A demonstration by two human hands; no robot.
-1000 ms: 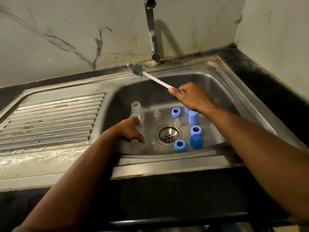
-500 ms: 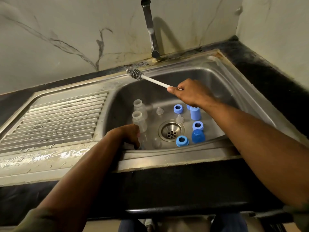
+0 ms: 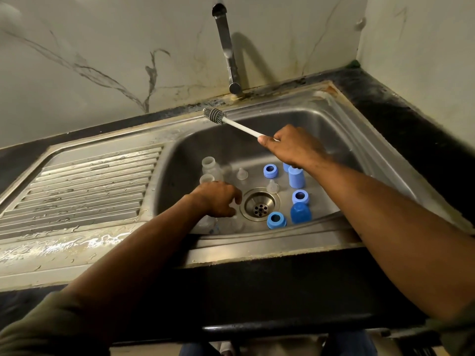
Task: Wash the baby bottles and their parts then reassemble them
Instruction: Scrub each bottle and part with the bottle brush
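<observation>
Three clear bottles lie in the sink (image 3: pixel 341 140), left of the drain (image 3: pixel 259 204): one bottle (image 3: pixel 210 167) at the back, a second bottle (image 3: pixel 207 179) just before it, and a third bottle (image 3: pixel 209 223) at the front wall, partly covered by the left hand (image 3: pixel 218 201); the left hand is seen curled down over this group, but whether a bottle is actually gripped cannot be told. The bottle brush (image 3: pixel 215 114) is grasped by its white handle in the right hand (image 3: pixel 293 147), the bristle head being raised over the back rim; no water is seen running from the tap (image 3: pixel 226 44). The step in hand is judged to be the picking of a bottle for scrubbing; the next move calls for the bottle to be lifted and the brush head entered at its mouth. Counted elsewhere in the basin: three blue rings (image 3: pixel 270 171), at least two blue caps (image 3: pixel 296 177), a further blue part being partly hidden behind the right wrist; two clear teats (image 3: pixel 242 173) are plainly seen.
</observation>
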